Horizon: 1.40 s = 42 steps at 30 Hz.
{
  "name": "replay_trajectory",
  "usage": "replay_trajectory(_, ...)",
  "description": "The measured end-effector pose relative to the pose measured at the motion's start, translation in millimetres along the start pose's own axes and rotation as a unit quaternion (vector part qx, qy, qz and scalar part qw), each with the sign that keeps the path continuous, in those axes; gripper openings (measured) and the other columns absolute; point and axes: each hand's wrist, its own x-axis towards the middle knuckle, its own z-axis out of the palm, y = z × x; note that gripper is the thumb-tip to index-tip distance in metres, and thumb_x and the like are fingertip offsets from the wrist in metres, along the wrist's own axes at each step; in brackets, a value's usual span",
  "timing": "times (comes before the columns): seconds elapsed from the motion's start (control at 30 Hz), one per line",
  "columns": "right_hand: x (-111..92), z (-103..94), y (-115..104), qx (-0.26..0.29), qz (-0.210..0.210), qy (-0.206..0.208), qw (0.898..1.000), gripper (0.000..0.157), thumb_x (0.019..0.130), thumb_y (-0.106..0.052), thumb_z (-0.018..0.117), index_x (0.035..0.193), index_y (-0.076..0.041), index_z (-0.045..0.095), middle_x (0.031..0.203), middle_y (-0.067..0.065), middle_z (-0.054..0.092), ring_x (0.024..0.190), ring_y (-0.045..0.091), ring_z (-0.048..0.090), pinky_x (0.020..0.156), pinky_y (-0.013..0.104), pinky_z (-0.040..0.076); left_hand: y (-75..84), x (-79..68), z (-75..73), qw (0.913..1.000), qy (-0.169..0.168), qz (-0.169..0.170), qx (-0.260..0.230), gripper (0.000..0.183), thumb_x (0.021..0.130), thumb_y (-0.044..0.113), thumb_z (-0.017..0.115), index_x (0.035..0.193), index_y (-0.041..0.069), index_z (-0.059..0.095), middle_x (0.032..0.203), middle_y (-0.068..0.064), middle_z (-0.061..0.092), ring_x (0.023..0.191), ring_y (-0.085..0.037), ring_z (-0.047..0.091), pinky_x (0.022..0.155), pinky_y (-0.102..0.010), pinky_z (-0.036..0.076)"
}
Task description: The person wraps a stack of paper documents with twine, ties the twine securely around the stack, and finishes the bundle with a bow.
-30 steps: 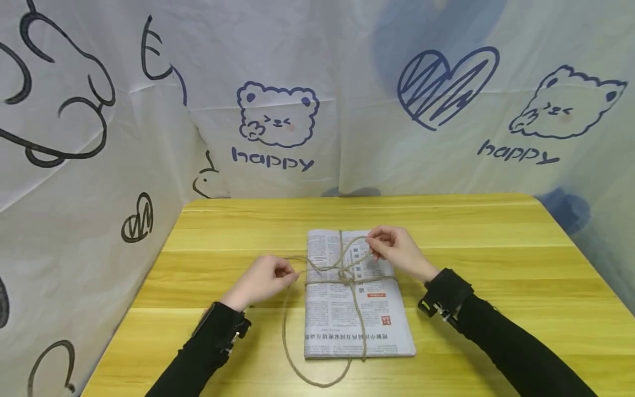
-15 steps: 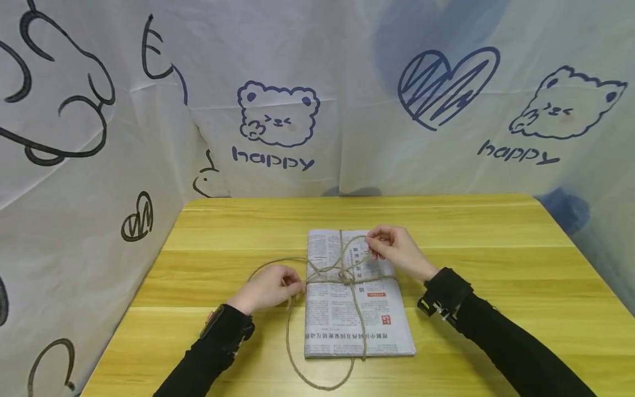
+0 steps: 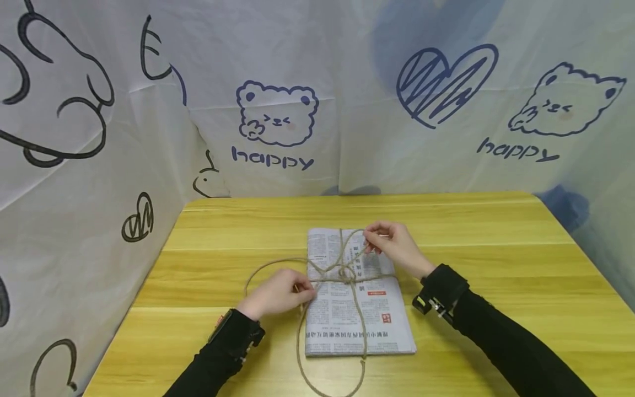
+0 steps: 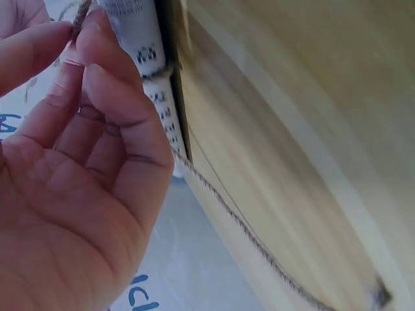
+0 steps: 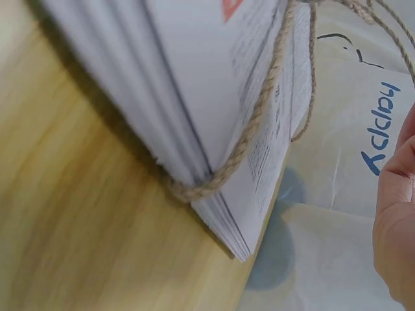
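Note:
A folded stack of newspapers [image 3: 332, 325] lies on the table, bound crosswise with brown twine [image 3: 358, 314] that meets in a knot near the upper middle. At the stack's left edge my left hand [image 3: 280, 292] pinches a length of twine; the left wrist view shows that twine [image 4: 82, 18] between thumb and fingertips. Over the upper right corner, my right hand [image 3: 396, 248] pinches a raised loop of twine between thumb and fingers. Only part of the right hand [image 5: 397, 214] shows in the right wrist view, its fingertips outside the frame, while twine [image 5: 256, 116] wraps the paper's edge.
Loose twine curves out left of the stack and another slack length loops toward the near table edge. The wooden table [image 3: 496, 264] extends on both sides. A white cloth [image 3: 357, 154] with drawn bears and hearts hangs behind and at the sides.
My left hand has moved right and slightly nearer, bringing its pinched twine over the stack's left edge. The slack front loop has shifted right and nearer. The right hand has barely moved.

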Motion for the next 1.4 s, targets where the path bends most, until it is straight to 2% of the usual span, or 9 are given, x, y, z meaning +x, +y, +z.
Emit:
replay_trajectory(0.17, 1, 1.2, -2, 0.021, 0.008, 0.007, 1.000, 0.022, 0.096, -0.015, 0.056, 0.106, 0.005, 0.061, 0.087, 0.022, 0.066, 0.073, 0.024, 0.066, 0.066, 0.037, 0.053, 3.9, 6.2, 9.1, 0.9978, -0.005, -0.013, -0.065, 0.015, 0.093, 0.021, 0.061, 0.088, 0.010, 0.070, 0.072, 0.002, 0.065, 0.062, -0.010, 0.058, 0.057, -0.025, 0.049)
replay_trajectory(0.4, 1, 1.7, -3, 0.025, 0.012, 0.002, 1.000, 0.024, 0.097, -0.016, 0.056, 0.108, 0.006, 0.060, 0.091, 0.025, 0.065, 0.075, 0.023, 0.067, 0.070, 0.039, 0.054, 12.4, 17.6, 24.9, 0.9862, 0.009, -0.033, -0.162, 0.014, 0.093, 0.018, 0.061, 0.093, 0.005, 0.066, 0.073, -0.002, 0.067, 0.063, -0.015, 0.064, 0.059, -0.029, 0.054)
replay_trajectory(0.47, 1, 1.3, -3, 0.025, 0.009, 0.002, 1.000, 0.024, 0.097, -0.015, 0.056, 0.108, 0.006, 0.060, 0.092, 0.026, 0.065, 0.075, 0.023, 0.067, 0.071, 0.041, 0.054, 14.5, 19.3, 26.4, 0.9876, 0.012, -0.033, -0.153, 0.013, 0.093, 0.017, 0.061, 0.091, 0.005, 0.065, 0.072, -0.003, 0.066, 0.062, -0.015, 0.064, 0.058, -0.028, 0.053)
replay_trajectory(0.6, 1, 1.1, -4, 0.021, -0.008, -0.003, 1.000, 0.022, 0.097, -0.014, 0.056, 0.107, 0.005, 0.060, 0.092, 0.026, 0.065, 0.076, 0.030, 0.066, 0.069, 0.039, 0.054, 15.9, 20.0, 19.8, 0.9963, 0.046, -0.032, -0.064, 0.015, 0.093, 0.024, 0.061, 0.087, 0.011, 0.065, 0.067, 0.001, 0.061, 0.056, -0.011, 0.056, 0.052, -0.025, 0.046)
replay_trajectory(0.77, -1, 2.2, -5, 0.022, -0.031, -0.011, 0.999, 0.020, 0.096, -0.013, 0.056, 0.106, 0.004, 0.061, 0.091, 0.026, 0.064, 0.078, 0.041, 0.062, 0.066, 0.037, 0.053, 17.6, 20.0, -0.6, 0.9939, 0.098, -0.047, 0.016, 0.021, 0.096, 0.033, 0.056, 0.091, 0.015, 0.065, 0.067, 0.003, 0.056, 0.054, -0.013, 0.047, 0.052, -0.027, 0.038)
replay_trajectory(0.9, -2, 2.1, -6, 0.017, -0.039, -0.006, 0.999, 0.020, 0.096, -0.014, 0.057, 0.106, 0.002, 0.063, 0.091, 0.025, 0.065, 0.077, 0.039, 0.063, 0.067, 0.039, 0.053, 23.4, 26.6, -18.7, 0.9919, 0.118, -0.045, 0.014, 0.020, 0.096, 0.032, 0.056, 0.091, 0.014, 0.064, 0.072, 0.001, 0.056, 0.060, -0.016, 0.047, 0.057, -0.030, 0.039)
replay_trajectory(1.07, -3, 2.1, -8, 0.017, -0.034, 0.007, 0.999, 0.019, 0.094, -0.014, 0.060, 0.105, 0.001, 0.065, 0.091, 0.017, 0.067, 0.076, 0.035, 0.065, 0.069, 0.042, 0.052, 28.9, 47.2, -33.6, 0.9928, 0.119, -0.016, -0.006, 0.019, 0.095, 0.030, 0.059, 0.098, 0.013, 0.067, 0.081, 0.002, 0.061, 0.071, -0.014, 0.055, 0.063, -0.030, 0.047)
replay_trajectory(1.3, -2, 6.5, -16, 0.034, -0.033, 0.004, 0.999, 0.022, 0.092, -0.012, 0.063, 0.106, 0.006, 0.064, 0.095, 0.029, 0.064, 0.075, 0.026, 0.067, 0.071, 0.034, 0.053, 43.8, 69.2, -38.3, 0.9956, 0.091, 0.005, -0.022, 0.024, 0.095, 0.032, 0.058, 0.104, 0.013, 0.068, 0.081, -0.001, 0.062, 0.069, -0.016, 0.055, 0.061, -0.030, 0.046)
replay_trajectory(1.4, -2, 7.9, -16, 0.037, -0.033, 0.003, 0.999, 0.024, 0.091, -0.011, 0.063, 0.107, 0.008, 0.063, 0.096, 0.026, 0.065, 0.075, 0.025, 0.067, 0.072, 0.038, 0.054, 45.1, 72.3, -36.8, 0.9956, 0.086, 0.015, -0.033, 0.022, 0.096, 0.031, 0.057, 0.103, 0.014, 0.068, 0.083, 0.000, 0.063, 0.071, -0.016, 0.055, 0.063, -0.030, 0.046)
